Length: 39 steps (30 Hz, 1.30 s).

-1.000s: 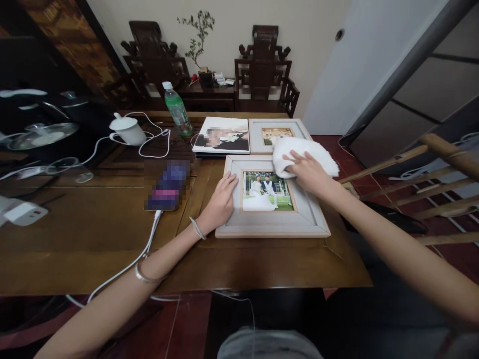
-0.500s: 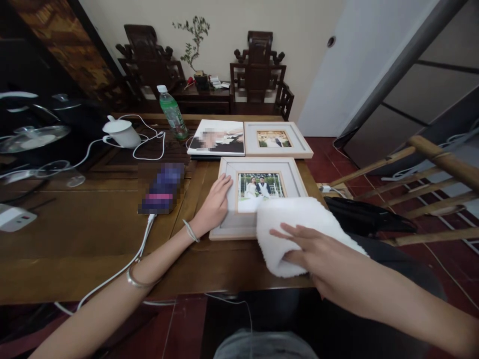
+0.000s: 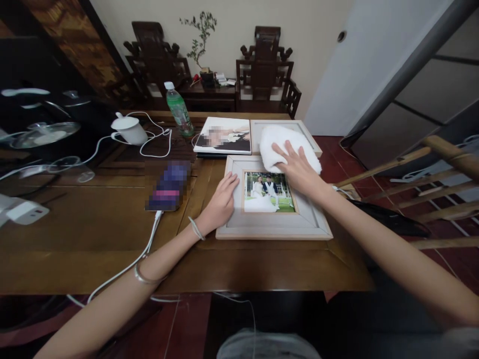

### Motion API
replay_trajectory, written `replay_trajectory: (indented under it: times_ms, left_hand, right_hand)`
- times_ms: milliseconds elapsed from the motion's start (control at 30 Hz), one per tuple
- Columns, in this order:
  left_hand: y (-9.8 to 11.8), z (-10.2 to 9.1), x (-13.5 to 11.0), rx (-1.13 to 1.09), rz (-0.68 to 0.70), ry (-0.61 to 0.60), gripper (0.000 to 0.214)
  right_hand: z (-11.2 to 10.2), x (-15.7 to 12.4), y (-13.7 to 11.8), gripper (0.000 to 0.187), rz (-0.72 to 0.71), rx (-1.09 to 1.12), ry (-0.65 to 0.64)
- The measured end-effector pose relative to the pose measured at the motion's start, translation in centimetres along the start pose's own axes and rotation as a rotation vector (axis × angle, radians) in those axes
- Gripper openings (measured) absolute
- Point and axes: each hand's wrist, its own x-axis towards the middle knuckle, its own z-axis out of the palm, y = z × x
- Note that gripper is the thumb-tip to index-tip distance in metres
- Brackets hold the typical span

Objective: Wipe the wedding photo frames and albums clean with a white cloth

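Note:
A pale picture frame (image 3: 258, 231) with a photo of a couple outdoors lies face up near the table's front. My left hand (image 3: 220, 203) holds it at its left side, with fingers hooked over the rim. On a white fluffy cloth (image 3: 275, 142) rests my right hand (image 3: 297, 167), fingers spread across it and the thumb hidden. The cloth covers the upper right part of this frame and overlaps a second picture frame (image 3: 312, 139) behind it, hiding that one's photo. To the left of the second frame lies a photo panel (image 3: 239, 144), partly blurred out.
A phone (image 3: 168, 187) with a white cable lies left of my left hand. Farther back stand a green-labelled bottle (image 3: 179, 112) and a lidded white cup (image 3: 129, 130). Pots (image 3: 48, 132) and a white power block (image 3: 28, 213) are at the left, a bamboo chair (image 3: 445, 154) at the right.
My right hand has moved the cloth from the frame's lower right corner up and away to its far edge. The photo and lower corner now show. My left hand stays on the frame.

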Motion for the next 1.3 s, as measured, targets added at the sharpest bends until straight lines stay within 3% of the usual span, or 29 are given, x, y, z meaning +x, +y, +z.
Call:
replay_trajectory:
  times_ms: [100, 233, 467, 633, 733, 833, 1033, 1167, 1300]
  left_hand:
    - [-0.1, 0.0, 0.0, 0.001, 0.009, 0.003, 0.051]
    - [0.0, -0.1, 0.1, 0.008, 0.001, 0.005, 0.049]
    - [0.3, 0.1, 0.2, 0.019, -0.043, 0.006, 0.047]
    - [0.7, 0.0, 0.4, 0.025, -0.088, -0.011, 0.044]
    - [1.4, -0.3, 0.5, -0.015, -0.136, 0.012, 0.044]
    - [2.4, -0.6, 0.6, -0.071, -0.149, 0.051, 0.047]
    - [3.2, -1.1, 0.7, -0.132, -0.113, 0.067, 0.054]
    - [2.8, -1.1, 0.6, -0.136, -0.103, 0.098, 0.056]
    - [2.5, -1.1, 0.6, -0.164, -0.103, 0.103, 0.058]
  right_hand:
    - [0.6, 1.1, -0.3, 0.067, 0.0, -0.024, -0.066]
    - [0.0, -0.8, -3.1, 0.058, -0.048, -0.062, -0.159]
    - [-6.1, -7.5, -7.9, 0.063, -0.16, 0.126, -0.417]
    - [-9.1, -9.4, -10.0, 0.062, -0.197, 0.276, -0.524]
    - [-8.2, -9.0, -10.3, 0.064, -0.203, 0.278, -0.476]
    - [-5.4, -7.2, -9.8, 0.066, -0.195, 0.226, -0.362]
    - [-0.4, 0.3, -9.5, 0.06, -0.077, 0.097, -0.232]
    - [-0.1, 3.3, -10.3, 0.05, -0.091, 0.094, -0.216]
    - [-1.2, 1.5, -10.7, 0.052, -0.214, 0.135, -0.269]
